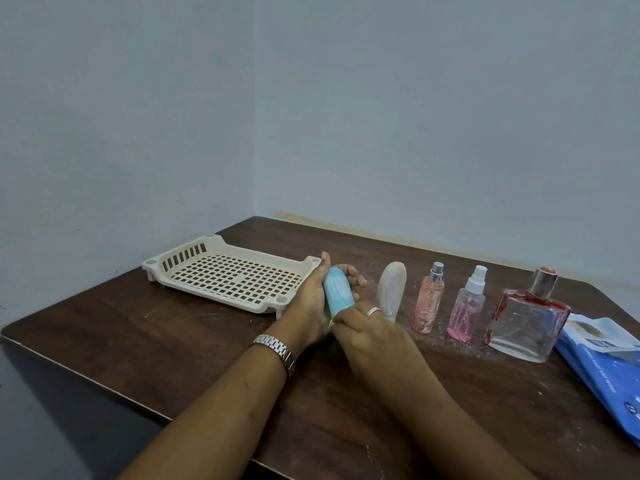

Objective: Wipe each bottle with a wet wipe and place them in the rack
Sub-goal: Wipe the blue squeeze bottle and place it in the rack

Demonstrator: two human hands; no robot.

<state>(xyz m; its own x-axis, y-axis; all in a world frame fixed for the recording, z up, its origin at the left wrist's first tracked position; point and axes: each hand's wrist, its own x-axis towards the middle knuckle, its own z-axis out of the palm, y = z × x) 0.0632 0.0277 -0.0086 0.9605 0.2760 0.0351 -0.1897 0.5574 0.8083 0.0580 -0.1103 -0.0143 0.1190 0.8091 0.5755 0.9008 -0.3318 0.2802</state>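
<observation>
Both forearms are stretched over the bench, a watch worn on the left wrist. A blue bottle is held tilted above the bench, just right of the rack. It is gripped by the left hand, fingers curled round its body. Its lower end is enclosed by the curled fingers of the right hand, and a sliver of white is seen beneath them. To the right, a white bottle, a peach sprayer, a pink sprayer and a square glass bottle are lined up upright. A blue wipes pack is laid at the right edge.
</observation>
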